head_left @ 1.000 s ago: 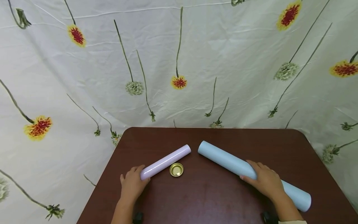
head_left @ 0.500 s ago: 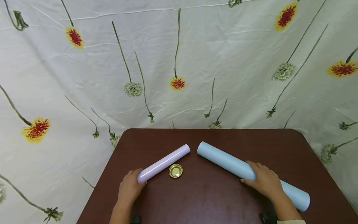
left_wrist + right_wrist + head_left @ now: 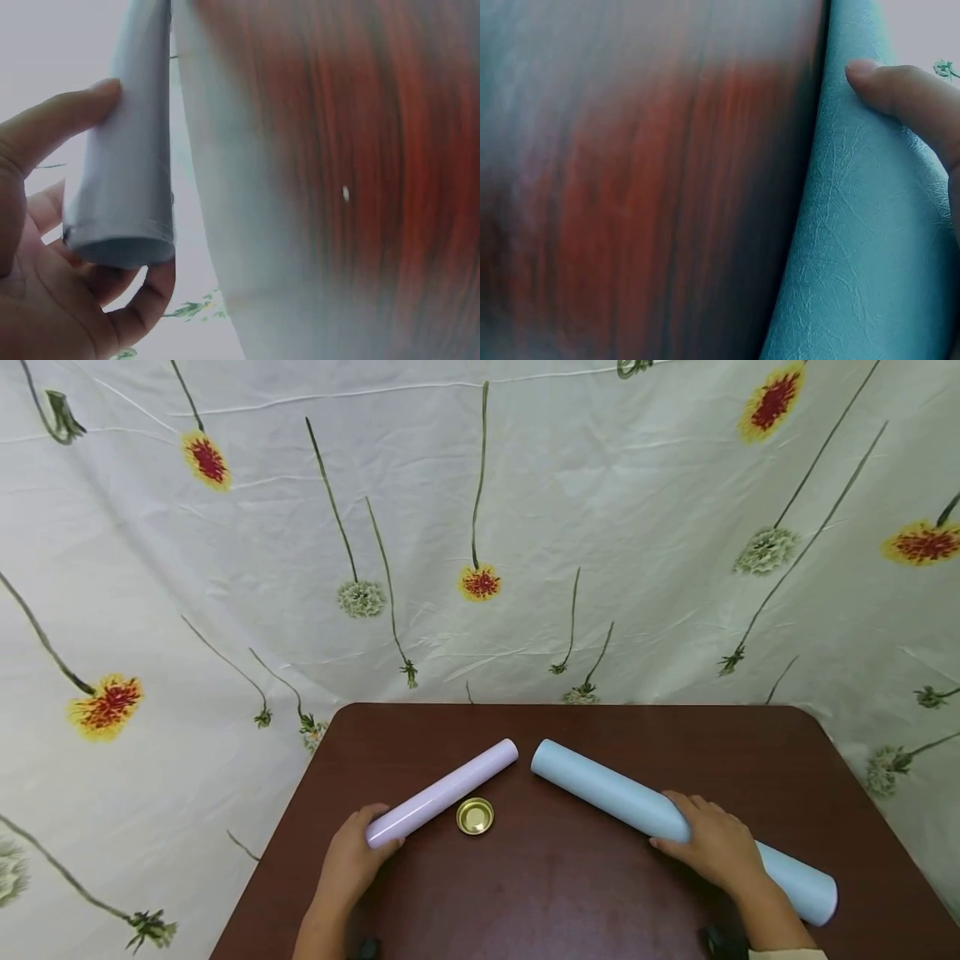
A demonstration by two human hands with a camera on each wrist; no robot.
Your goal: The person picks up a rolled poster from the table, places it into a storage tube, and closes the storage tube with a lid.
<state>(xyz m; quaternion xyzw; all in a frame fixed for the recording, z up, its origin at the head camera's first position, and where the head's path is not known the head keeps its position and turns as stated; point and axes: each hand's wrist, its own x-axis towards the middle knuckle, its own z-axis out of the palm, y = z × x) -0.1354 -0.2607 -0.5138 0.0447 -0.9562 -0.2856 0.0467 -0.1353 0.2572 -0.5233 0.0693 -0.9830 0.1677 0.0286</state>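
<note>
My left hand (image 3: 351,852) holds the near end of a shiny lilac tube (image 3: 442,793). In the left wrist view, the thumb lies along one side of the tube (image 3: 135,150) and curled fingers support the other, around its round end. That tube slants away towards the table's far side. On the right, my right hand (image 3: 712,843) grips a thicker pale blue roll (image 3: 600,783) from above, past its middle. Its thumb (image 3: 885,86) presses the roll's creased, leather-like surface in the right wrist view; the other fingers are mostly hidden there.
A small round gold lid or dish (image 3: 475,817) lies just right of the lilac tube. The dark brown table (image 3: 555,902) has rounded far corners. Behind it hangs a white cloth (image 3: 420,468) printed with flowers.
The left hand and the lilac tube's near end have shifted slightly left of the gold piece, and its far end sits higher in view. The right hand and blue roll stay put.
</note>
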